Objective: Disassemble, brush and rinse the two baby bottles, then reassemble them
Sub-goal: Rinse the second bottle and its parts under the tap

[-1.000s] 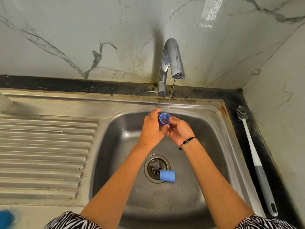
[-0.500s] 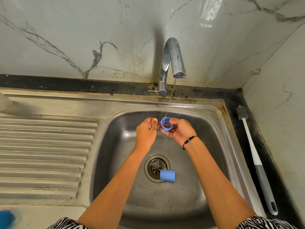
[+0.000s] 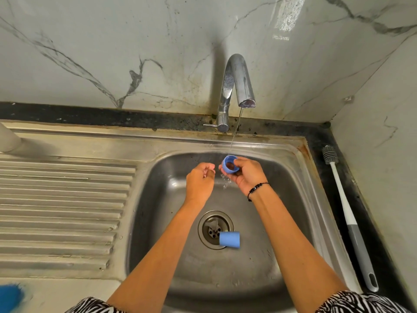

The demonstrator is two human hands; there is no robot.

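Note:
My right hand (image 3: pixel 244 175) holds a blue screw ring (image 3: pixel 229 164) of a baby bottle under a thin stream of water from the tap (image 3: pixel 237 86), its opening tilted toward the left. Water drips from it into the sink. My left hand (image 3: pixel 199 180) hovers just left of the ring with loosely curled fingers, holding nothing. A blue bottle cap (image 3: pixel 229 239) lies on its side at the right edge of the drain (image 3: pixel 213 229). No bottle bodies are in view.
A steel sink (image 3: pixel 158 199) has a ribbed draining board (image 3: pixel 61 211) on its left. A white and grey bottle brush (image 3: pixel 347 220) lies on the dark counter at the right. A blue object (image 3: pixel 9 298) shows at the bottom left corner.
My left hand let go of the ring and drew back to the left. My right hand tipped the ring sideways under the stream, and water now spills out of it.

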